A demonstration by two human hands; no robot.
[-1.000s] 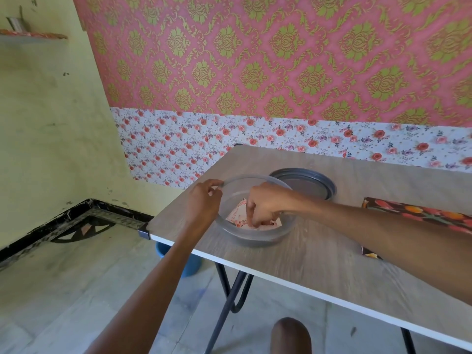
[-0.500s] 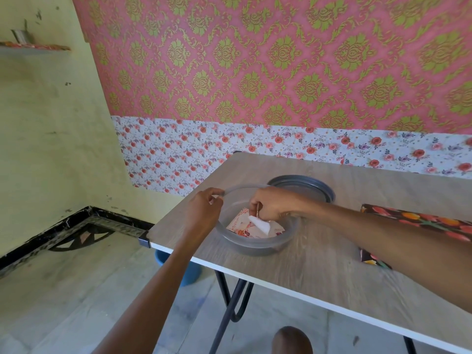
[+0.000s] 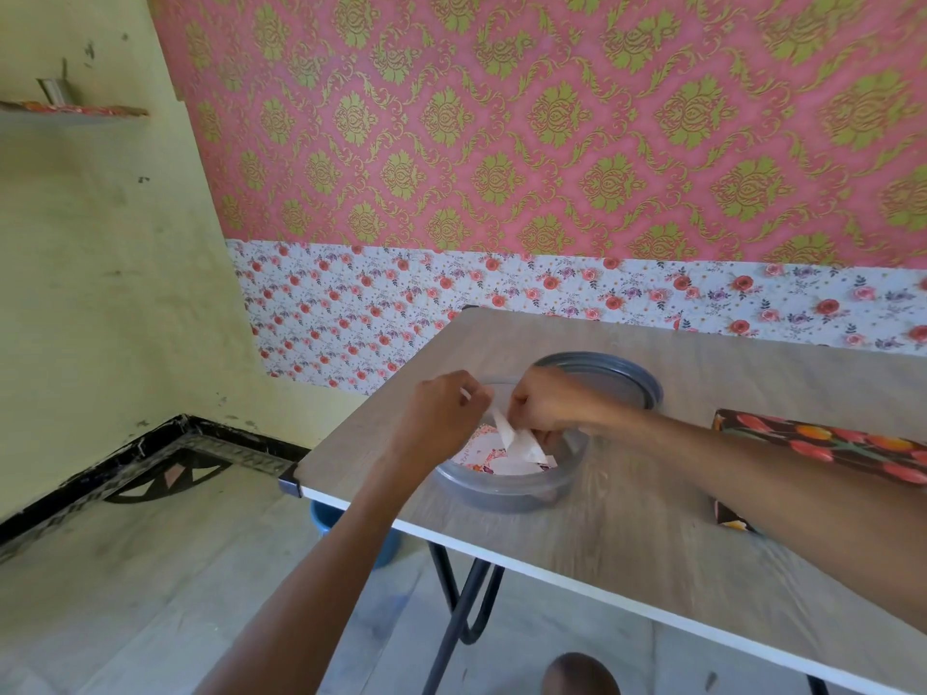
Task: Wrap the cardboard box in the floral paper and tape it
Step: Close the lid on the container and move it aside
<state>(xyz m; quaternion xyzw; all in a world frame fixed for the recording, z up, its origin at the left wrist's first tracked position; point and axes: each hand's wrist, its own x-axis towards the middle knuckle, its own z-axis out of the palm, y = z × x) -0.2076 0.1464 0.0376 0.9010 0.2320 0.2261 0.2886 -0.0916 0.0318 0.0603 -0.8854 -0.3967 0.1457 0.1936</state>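
A box wrapped in dark floral paper (image 3: 822, 443) lies on the table's right side, partly hidden behind my right forearm. A clear plastic bowl (image 3: 506, 494) near the table's left edge holds floral and white paper scraps (image 3: 476, 453). My right hand (image 3: 547, 403) is over the bowl and pinches a white paper strip (image 3: 521, 441), which hangs down into the bowl. My left hand (image 3: 441, 408) grips the bowl's left rim with curled fingers.
A grey round lid (image 3: 632, 373) lies flat just behind the bowl. The wooden table (image 3: 652, 544) has a white front edge and black metal legs (image 3: 451, 619). A blue bucket (image 3: 326, 519) stands on the floor under the table's left corner.
My right hand went from reaching among the scraps to lifting a white paper strip up out of the bowl. My left hand stayed at the bowl's rim.
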